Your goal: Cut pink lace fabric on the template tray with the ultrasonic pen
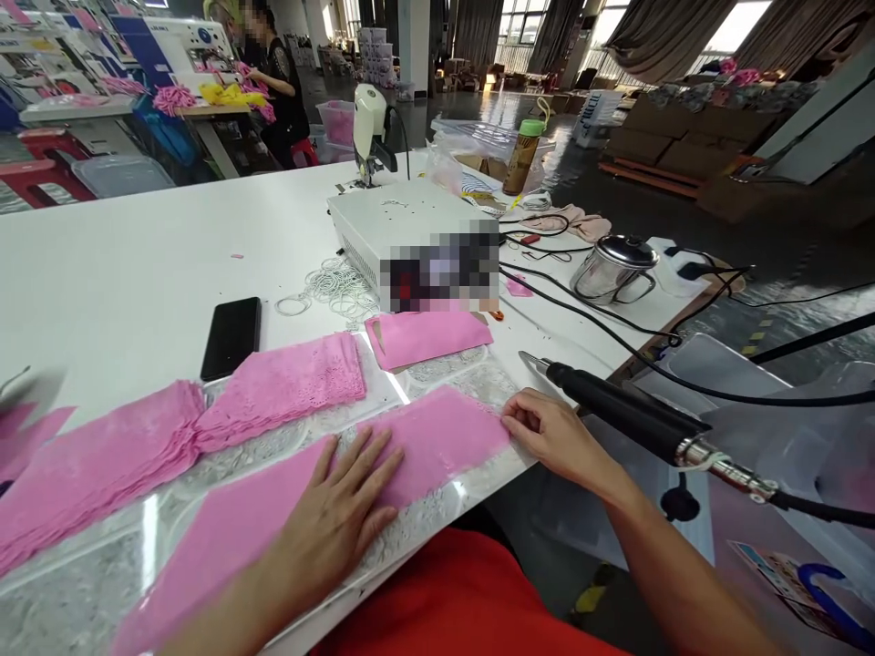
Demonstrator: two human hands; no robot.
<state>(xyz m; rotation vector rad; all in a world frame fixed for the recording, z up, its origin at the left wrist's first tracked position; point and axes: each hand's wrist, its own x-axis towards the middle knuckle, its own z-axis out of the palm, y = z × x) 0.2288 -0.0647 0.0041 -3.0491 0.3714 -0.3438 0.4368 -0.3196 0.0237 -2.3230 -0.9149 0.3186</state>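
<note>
A pink fabric piece (447,442) lies spread along the front edge of the table, on a glossy marbled sheet (82,574). My left hand (342,515) rests flat on it, fingers stretched out. At the fabric's right end, my right hand (553,433) pinches the corner between thumb and curled fingers. Just above that hand is a black-handled tool (622,410) with a pointed metal blade and a cable. Stacks of pink fabric (293,387) lie beyond my left hand. A pink-covered card-like piece (434,339) sits in front of the metal box.
A white metal box (416,214) stands mid-table, its front blurred. Near it are a black phone (232,337), a heap of thin cords (342,287), a lidded glass mug (615,269) and a bottle (523,159). Black cables (588,314) cross the right side. A person (277,87) sits at the back.
</note>
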